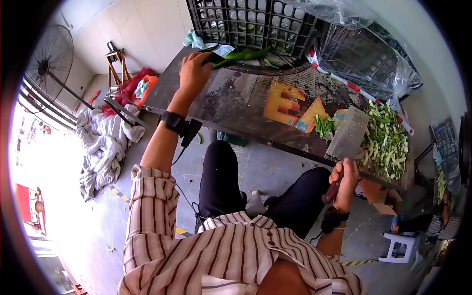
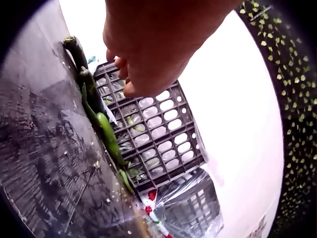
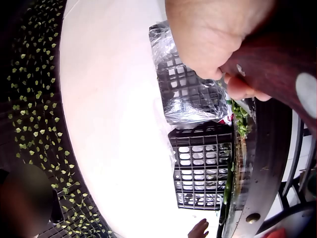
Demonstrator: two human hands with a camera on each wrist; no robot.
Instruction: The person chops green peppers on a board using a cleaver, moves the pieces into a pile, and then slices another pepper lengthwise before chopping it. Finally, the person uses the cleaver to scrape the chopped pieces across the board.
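Observation:
My left hand [image 1: 194, 73] reaches over the table's far left, fingers slightly bent, beside long green peppers [image 1: 248, 55]. Seen from the left wrist, this hand [image 2: 148, 49] hangs above the peppers [image 2: 108, 136] with nothing visible in its fingers; whether a fingertip touches one is unclear. My right hand [image 1: 345, 182] grips the dark red handle [image 1: 331, 191] of a cleaver, its broad blade [image 1: 349, 133] lying over the tabletop between a small green pile [image 1: 324, 126] and a large heap of chopped green pieces [image 1: 386, 142]. The right wrist view shows the hand [image 3: 213, 39] round the handle [image 3: 272, 64].
A black crate [image 1: 250, 24] stands at the table's back edge, beside a plastic-wrapped crate [image 1: 361, 61]. A red and white rod [image 1: 351, 86] lies along the right. A fan [image 1: 44, 66] and a heap of cloth [image 1: 105, 142] are on the left, a white stool [image 1: 397, 246] on the right.

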